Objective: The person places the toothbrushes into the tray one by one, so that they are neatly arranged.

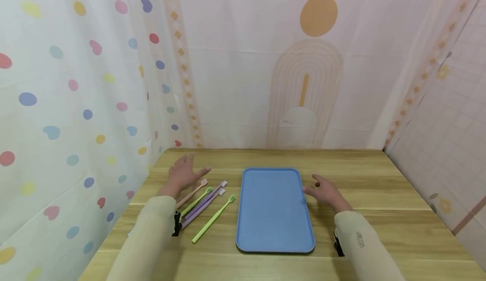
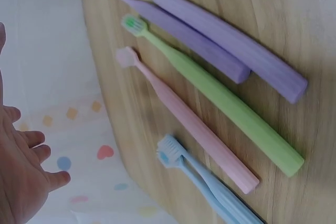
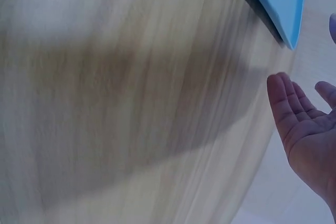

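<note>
- Cream sleeves [image 1: 146,239] reach in from the near side, each with a black strap [image 1: 176,224] at the wrist.
- Lime, the nearest toothbrush [image 1: 213,220] lies slanted on the wooden table [image 1: 379,188], between the other brushes and the tray.
- Blue and flat, a rounded tray [image 1: 274,209] lies right of the brushes.
- Two purple toothbrushes [image 2: 231,35] lie side by side, then a second green toothbrush [image 2: 226,100], then a pink toothbrush [image 2: 194,124].
- Light blue toothbrushes [image 2: 231,198] lie together beyond the pink one, mostly hidden from above by the left sleeve.
- Right hand [image 1: 326,192]: thumb and fingers apart, loosely bent, just beside the tray's right edge; I can't tell whether a fingertip touches it.
- Left hand [image 1: 183,171]: fingers spread wide, thumb stretched rightward, near the pink brush's head.
- White curtains [image 1: 235,82] with dots and arches hang behind the table.
</note>
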`<action>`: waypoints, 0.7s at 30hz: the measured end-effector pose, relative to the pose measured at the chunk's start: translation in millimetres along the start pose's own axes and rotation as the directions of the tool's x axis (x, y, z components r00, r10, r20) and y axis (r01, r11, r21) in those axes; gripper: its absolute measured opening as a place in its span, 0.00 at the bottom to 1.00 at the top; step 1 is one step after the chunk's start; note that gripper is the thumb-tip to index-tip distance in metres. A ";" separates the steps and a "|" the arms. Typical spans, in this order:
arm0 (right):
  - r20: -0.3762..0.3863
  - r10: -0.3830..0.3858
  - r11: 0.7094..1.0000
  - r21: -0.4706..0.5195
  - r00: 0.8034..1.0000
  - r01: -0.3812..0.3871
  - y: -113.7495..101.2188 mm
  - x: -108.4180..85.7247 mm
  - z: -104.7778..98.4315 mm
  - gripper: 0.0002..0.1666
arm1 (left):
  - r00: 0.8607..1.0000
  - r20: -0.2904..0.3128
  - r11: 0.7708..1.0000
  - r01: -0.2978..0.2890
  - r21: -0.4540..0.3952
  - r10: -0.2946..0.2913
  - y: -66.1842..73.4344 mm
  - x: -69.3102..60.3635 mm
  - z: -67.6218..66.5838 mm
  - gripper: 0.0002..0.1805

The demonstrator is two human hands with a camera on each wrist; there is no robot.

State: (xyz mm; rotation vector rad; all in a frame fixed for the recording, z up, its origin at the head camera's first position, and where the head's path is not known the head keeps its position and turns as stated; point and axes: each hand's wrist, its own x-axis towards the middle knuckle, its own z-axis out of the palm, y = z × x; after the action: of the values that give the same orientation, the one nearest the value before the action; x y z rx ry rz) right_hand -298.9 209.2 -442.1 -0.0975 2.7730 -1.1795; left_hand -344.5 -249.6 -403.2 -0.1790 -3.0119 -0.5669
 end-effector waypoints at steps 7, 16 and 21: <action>0.000 0.010 0.994 0.107 1.000 -0.010 -0.6 0.8 11.3 0.40 | 1.000 0.001 0.991 0.007 -0.134 -0.007 -16.2 -5.8 -11.7 0.54; 0.043 0.056 0.965 0.255 0.998 -0.065 0.9 -1.8 22.3 0.39 | 0.994 0.063 0.955 0.100 -0.278 -0.086 -36.5 -19.1 -26.2 0.54; 0.054 0.050 0.949 0.309 0.997 -0.064 1.1 -4.1 27.4 0.38 | 0.989 0.094 0.936 0.141 -0.323 -0.117 -52.6 -24.2 -27.1 0.54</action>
State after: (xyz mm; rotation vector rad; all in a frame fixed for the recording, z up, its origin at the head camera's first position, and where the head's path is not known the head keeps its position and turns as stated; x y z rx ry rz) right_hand -291.0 190.9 -461.3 -0.0129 2.4957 -1.5578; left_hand -325.9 -310.6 -399.0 -0.0179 -2.9911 -1.0995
